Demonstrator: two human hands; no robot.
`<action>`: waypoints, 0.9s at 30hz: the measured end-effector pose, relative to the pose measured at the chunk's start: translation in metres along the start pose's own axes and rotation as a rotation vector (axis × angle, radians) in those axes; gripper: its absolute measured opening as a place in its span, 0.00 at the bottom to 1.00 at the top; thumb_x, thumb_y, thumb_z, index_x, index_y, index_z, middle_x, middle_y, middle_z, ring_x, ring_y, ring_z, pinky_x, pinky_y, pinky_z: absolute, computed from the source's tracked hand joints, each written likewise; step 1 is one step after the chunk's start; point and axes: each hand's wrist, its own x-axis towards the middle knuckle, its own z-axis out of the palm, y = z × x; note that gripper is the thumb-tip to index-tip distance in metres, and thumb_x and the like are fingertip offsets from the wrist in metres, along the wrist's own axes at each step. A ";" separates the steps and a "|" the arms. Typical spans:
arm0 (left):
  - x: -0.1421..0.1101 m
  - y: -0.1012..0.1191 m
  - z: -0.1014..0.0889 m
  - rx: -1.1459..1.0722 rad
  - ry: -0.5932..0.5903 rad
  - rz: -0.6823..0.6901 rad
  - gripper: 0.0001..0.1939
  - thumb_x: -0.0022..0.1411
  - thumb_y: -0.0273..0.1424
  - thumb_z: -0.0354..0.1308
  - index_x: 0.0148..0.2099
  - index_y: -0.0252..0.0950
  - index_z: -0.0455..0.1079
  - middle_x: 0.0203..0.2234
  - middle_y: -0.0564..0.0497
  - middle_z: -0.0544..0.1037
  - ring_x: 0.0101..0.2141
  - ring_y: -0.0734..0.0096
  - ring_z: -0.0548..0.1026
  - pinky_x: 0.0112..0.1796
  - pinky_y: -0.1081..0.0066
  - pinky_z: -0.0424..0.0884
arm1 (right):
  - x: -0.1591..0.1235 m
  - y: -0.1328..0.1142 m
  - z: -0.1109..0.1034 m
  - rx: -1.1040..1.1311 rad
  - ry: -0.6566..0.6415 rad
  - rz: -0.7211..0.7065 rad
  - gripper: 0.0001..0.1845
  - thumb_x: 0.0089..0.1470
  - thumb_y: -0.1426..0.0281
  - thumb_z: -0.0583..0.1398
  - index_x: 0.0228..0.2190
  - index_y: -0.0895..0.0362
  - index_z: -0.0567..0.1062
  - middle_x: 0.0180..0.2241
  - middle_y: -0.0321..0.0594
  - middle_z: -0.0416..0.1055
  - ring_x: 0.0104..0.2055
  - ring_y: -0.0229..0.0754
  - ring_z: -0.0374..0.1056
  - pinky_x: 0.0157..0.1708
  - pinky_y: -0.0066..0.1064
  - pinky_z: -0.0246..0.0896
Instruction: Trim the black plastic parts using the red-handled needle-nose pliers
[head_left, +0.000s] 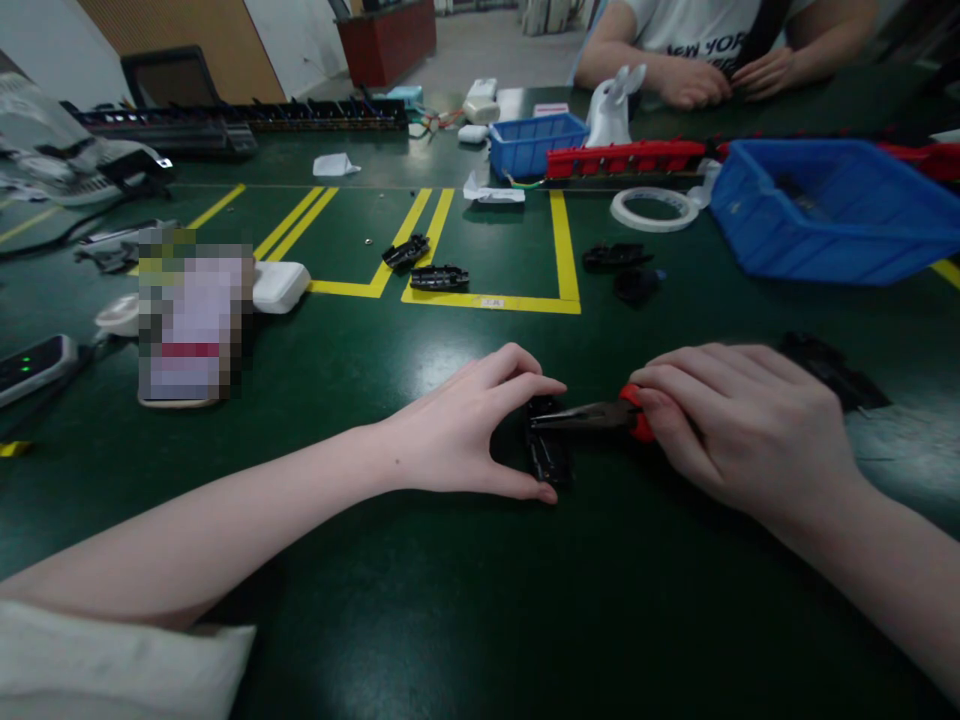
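On the dark green tabletop lies a small black plastic part (551,458), its length running away from me. My left hand (480,425) steadies it, with the thumb at its near end and the fingers at its far end. Red-handled long-nose pliers (589,416) are gripped in my right hand (750,425). Their tips point left and reach the upper middle of the black part. Whether the jaws pinch anything there is too small to tell.
Loose black parts (439,278) lie beyond my hands, with another piece (832,370) by my right hand. A phone (195,330) lies left. Farther off are a tape roll (654,209), a blue bin (832,215) and a smaller blue basket (536,145). Another person's hands (694,82) rest across the table.
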 end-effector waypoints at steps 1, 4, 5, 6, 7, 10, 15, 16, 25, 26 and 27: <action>0.000 0.000 0.000 0.004 0.000 0.003 0.39 0.52 0.46 0.69 0.62 0.38 0.61 0.51 0.42 0.66 0.51 0.53 0.69 0.51 0.54 0.70 | 0.000 0.000 0.001 -0.004 0.008 -0.009 0.16 0.63 0.68 0.50 0.32 0.56 0.76 0.32 0.48 0.76 0.33 0.52 0.70 0.33 0.44 0.61; 0.001 -0.001 0.000 0.009 0.001 0.011 0.40 0.52 0.46 0.70 0.62 0.36 0.61 0.51 0.42 0.66 0.51 0.54 0.69 0.51 0.55 0.70 | 0.001 0.001 0.002 -0.020 0.033 -0.033 0.16 0.63 0.69 0.50 0.31 0.57 0.76 0.31 0.46 0.76 0.32 0.49 0.70 0.32 0.41 0.60; 0.001 -0.001 0.000 0.009 -0.002 0.013 0.40 0.52 0.46 0.69 0.62 0.35 0.61 0.51 0.42 0.66 0.51 0.54 0.69 0.51 0.55 0.70 | 0.002 0.001 0.002 -0.022 0.038 -0.042 0.16 0.63 0.70 0.50 0.31 0.57 0.76 0.31 0.45 0.76 0.32 0.48 0.70 0.32 0.41 0.60; 0.001 -0.002 0.000 0.011 -0.006 0.013 0.40 0.52 0.47 0.69 0.61 0.35 0.61 0.51 0.42 0.66 0.51 0.54 0.69 0.51 0.55 0.70 | 0.002 0.001 0.003 -0.025 0.038 -0.050 0.16 0.63 0.70 0.50 0.30 0.57 0.76 0.30 0.45 0.76 0.32 0.48 0.70 0.33 0.41 0.60; 0.001 -0.002 0.000 0.014 -0.010 0.015 0.40 0.52 0.47 0.69 0.61 0.36 0.61 0.51 0.42 0.66 0.51 0.53 0.69 0.51 0.55 0.70 | 0.002 0.001 0.003 -0.028 0.034 -0.053 0.16 0.63 0.70 0.50 0.30 0.57 0.75 0.30 0.45 0.76 0.32 0.47 0.69 0.33 0.41 0.60; 0.001 -0.003 0.000 0.020 -0.015 0.017 0.40 0.52 0.48 0.69 0.61 0.37 0.61 0.51 0.42 0.66 0.51 0.53 0.69 0.51 0.55 0.70 | 0.003 0.000 0.003 -0.033 0.018 -0.052 0.17 0.63 0.71 0.49 0.29 0.57 0.75 0.28 0.44 0.75 0.31 0.47 0.69 0.33 0.41 0.61; 0.001 -0.004 0.001 0.040 -0.019 0.007 0.40 0.53 0.49 0.68 0.61 0.37 0.62 0.51 0.42 0.66 0.51 0.53 0.69 0.51 0.55 0.69 | 0.003 0.000 0.001 -0.041 -0.021 -0.012 0.15 0.63 0.69 0.50 0.31 0.56 0.75 0.32 0.46 0.77 0.34 0.50 0.71 0.35 0.43 0.61; 0.002 -0.004 0.001 0.053 -0.014 0.004 0.39 0.53 0.50 0.68 0.61 0.37 0.62 0.51 0.41 0.66 0.51 0.53 0.69 0.51 0.54 0.69 | 0.002 0.001 0.001 -0.041 -0.017 -0.017 0.14 0.63 0.69 0.51 0.32 0.56 0.76 0.33 0.47 0.77 0.35 0.51 0.71 0.36 0.43 0.62; 0.004 -0.007 -0.002 0.121 0.027 0.055 0.38 0.52 0.50 0.67 0.58 0.33 0.64 0.54 0.40 0.67 0.53 0.55 0.69 0.52 0.59 0.67 | -0.013 0.027 0.018 0.043 0.031 0.005 0.09 0.60 0.67 0.54 0.38 0.53 0.74 0.40 0.47 0.78 0.39 0.54 0.74 0.34 0.44 0.64; 0.003 -0.008 -0.003 0.126 0.027 0.054 0.38 0.52 0.50 0.67 0.58 0.34 0.64 0.54 0.40 0.67 0.53 0.54 0.68 0.52 0.58 0.67 | -0.015 0.029 0.020 0.053 0.049 0.045 0.09 0.60 0.67 0.54 0.38 0.52 0.73 0.39 0.46 0.78 0.37 0.54 0.74 0.32 0.43 0.64; 0.003 -0.009 -0.004 0.130 0.027 0.054 0.38 0.52 0.51 0.67 0.58 0.34 0.64 0.55 0.40 0.66 0.54 0.54 0.68 0.53 0.57 0.66 | -0.016 0.032 0.022 0.060 0.027 0.079 0.09 0.60 0.67 0.54 0.38 0.52 0.73 0.40 0.46 0.77 0.36 0.53 0.74 0.32 0.43 0.64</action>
